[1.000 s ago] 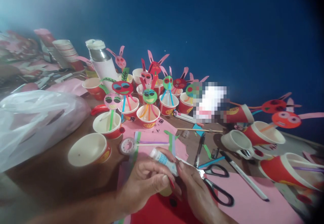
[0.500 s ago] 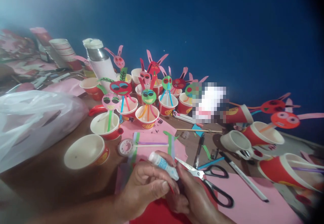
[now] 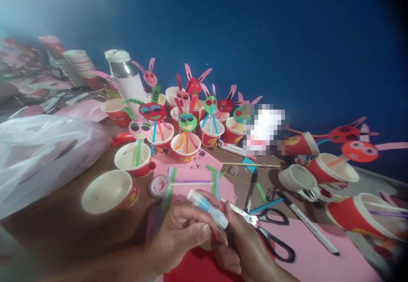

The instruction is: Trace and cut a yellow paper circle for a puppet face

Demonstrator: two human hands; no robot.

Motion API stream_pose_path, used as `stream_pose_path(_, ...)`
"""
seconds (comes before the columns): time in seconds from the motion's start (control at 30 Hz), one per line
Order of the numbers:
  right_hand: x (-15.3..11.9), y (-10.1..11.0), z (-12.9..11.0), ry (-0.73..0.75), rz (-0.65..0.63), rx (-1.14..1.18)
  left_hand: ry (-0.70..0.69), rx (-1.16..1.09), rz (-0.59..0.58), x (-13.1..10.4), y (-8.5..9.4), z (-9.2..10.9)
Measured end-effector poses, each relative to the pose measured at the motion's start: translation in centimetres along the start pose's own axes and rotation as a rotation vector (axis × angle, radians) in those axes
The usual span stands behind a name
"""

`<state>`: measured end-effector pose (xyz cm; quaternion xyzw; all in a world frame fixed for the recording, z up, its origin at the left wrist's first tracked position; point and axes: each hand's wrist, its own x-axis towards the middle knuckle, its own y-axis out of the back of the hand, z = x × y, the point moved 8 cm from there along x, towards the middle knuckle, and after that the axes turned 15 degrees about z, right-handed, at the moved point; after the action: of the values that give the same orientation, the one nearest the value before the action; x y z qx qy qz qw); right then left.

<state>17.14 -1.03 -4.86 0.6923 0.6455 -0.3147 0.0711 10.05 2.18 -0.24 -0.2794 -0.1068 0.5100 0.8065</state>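
Note:
My right hand is closed around a white and blue glue stick, which lies slantwise between my two hands. The thumb presses near its lower right end. My left hand pinches a small red paper piece between thumb and finger, just below the glue stick; most of the piece is hidden. Beneath both hands lies a red paper sheet. Black-handled scissors rest open right beside my right hand.
Paper cups bearing paper faces on straws stand across the back. At left are a plastic bag and a tilted cup. A tape roll, a marker, a mug and pink paper lie around.
The glue stick's lower end and my right fingers have shifted slightly down and right. A yellowish patch now shows beneath the hands. Otherwise the scene is nearly the same.

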Motion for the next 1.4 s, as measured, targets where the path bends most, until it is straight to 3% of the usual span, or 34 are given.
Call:
stream_pose_path(0.17, -0.4, 0.4, -3.0, 0.332, 0.034, -0.178, -0.025, 0.045, 0.113, 0.4, 1.0, 0.7)
stream_pose_path(0.23, -0.5, 0.3, -3.5, 0.371, 0.042, -0.206, -0.047, 0.084, 0.136, 0.4, 1.2, 1.0)
stream_pose_path(0.3, -0.4, 0.1, -3.1, 0.314, 0.028, -0.186, -0.032, 0.061, 0.094, 0.3, 0.8, 1.0)
stream_pose_path(0.43, -0.1, -0.6, -0.8, 0.027, -0.047, -0.018, -0.006, 0.032, 0.058, 0.0, 0.5, 0.6)
stream_pose_path(0.53, -0.2, -0.4, -1.8, 0.143, -0.05, -0.108, 0.016, 0.034, 0.054, 0.0, 0.5, 0.4)
stream_pose_path(0.6, -0.3, -0.2, -3.1, 0.278, -0.026, -0.179, -0.011, 0.051, 0.116, 0.2, 1.2, 0.6)
stream_pose_path(0.7, -0.3, 0.0, -3.9, 0.343, 0.019, -0.214, -0.038, 0.087, 0.175, 0.3, 1.8, 0.6)
stream_pose_path(0.77, -0.3, -0.2, -3.4, 0.303, 0.006, -0.2, 0.027, 0.046, 0.123, 0.2, 1.3, 0.0)
stream_pose_path(0.9, -0.2, -0.8, -1.4, 0.077, -0.078, -0.09, 0.071, 0.025, 0.058, 0.1, 0.5, -0.2)
stream_pose_path(1.1, -0.2, -0.4, -3.5, 0.271, -0.025, -0.129, 0.076, -0.013, 0.103, 0.3, 0.9, -0.1)
stream_pose_path(1.27, 0.0, -0.9, -2.6, 0.205, -0.089, -0.119, 0.127, 0.066, 0.101, 0.0, 1.3, -1.6)
stream_pose_path(1.4, 0.6, -0.7, -2.2, 0.195, -0.06, -0.077, 0.132, 0.132, 0.122, 0.2, 1.5, -1.8)
